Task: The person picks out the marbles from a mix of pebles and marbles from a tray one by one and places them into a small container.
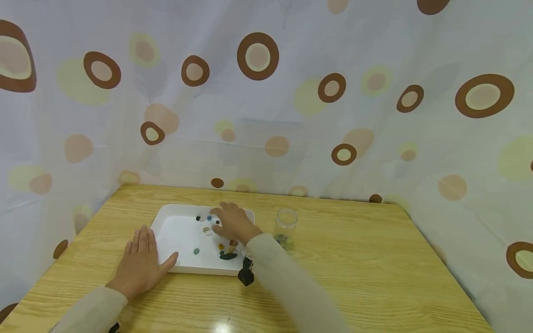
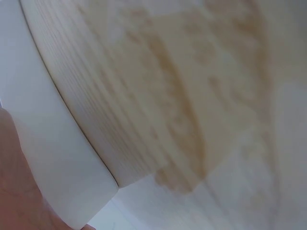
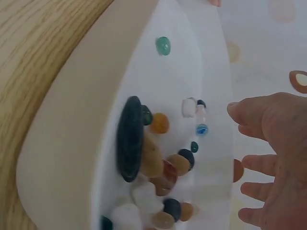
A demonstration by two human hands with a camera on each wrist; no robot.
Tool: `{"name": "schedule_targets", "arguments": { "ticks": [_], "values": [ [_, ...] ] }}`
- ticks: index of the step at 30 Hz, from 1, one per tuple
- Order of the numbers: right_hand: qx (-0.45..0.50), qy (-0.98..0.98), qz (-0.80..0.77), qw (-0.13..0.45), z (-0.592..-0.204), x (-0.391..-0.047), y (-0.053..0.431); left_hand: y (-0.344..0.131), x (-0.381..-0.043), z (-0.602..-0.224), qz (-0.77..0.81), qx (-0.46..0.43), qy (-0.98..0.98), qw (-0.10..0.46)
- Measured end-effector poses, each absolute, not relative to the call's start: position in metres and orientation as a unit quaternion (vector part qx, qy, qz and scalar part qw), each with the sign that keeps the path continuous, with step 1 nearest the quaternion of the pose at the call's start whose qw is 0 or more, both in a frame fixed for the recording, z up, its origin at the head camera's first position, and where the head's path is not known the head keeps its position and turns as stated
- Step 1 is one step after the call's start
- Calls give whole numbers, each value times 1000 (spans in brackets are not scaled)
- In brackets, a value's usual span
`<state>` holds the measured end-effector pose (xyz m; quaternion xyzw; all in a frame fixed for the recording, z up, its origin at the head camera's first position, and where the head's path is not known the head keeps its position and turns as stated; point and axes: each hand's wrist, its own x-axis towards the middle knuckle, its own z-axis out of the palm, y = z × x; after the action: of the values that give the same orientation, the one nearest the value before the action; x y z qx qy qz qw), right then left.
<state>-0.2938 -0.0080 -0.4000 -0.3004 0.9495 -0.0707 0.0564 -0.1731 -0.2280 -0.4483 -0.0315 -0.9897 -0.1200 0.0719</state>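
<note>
A white tray (image 1: 176, 231) sits on the table with several small stones on its right half. My left hand (image 1: 139, 263) lies along the tray's left side, fingers straight, thumb at the front rim; the left wrist view shows it against the tray wall (image 2: 53, 139). Over the tray's back right part is my right hand (image 1: 235, 225), fingers spread, holding nothing. Below it lie a blue marble (image 3: 202, 129), an orange stone (image 3: 159, 123) and a long dark green stone (image 3: 129, 139). A lighter green stone (image 3: 163, 46) lies apart from the pile.
Just right of the tray stands a clear jar (image 1: 286, 219) with several glass marbles (image 1: 283, 241) at its bottom. The wooden table (image 1: 354, 263) reaches back to a patterned cloth (image 1: 291, 115). A small black thing (image 1: 246, 273) hangs at the right cuff.
</note>
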Motion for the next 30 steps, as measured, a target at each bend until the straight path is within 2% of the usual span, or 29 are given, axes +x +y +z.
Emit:
{"name": "schedule_targets", "arguments": {
  "ticks": [6,17,30],
  "values": [
    [-258,956,-106,86,-420,-295,-14,-227,-175,-450,-125,-35,-989,65],
    [-221,975,-5,24,-435,-292,-28,-229,-176,-448,-129,-36,-989,65],
    [-214,975,-51,-29,-450,-301,-29,-228,-173,-448,-130,-28,-990,57]
  ]
}}
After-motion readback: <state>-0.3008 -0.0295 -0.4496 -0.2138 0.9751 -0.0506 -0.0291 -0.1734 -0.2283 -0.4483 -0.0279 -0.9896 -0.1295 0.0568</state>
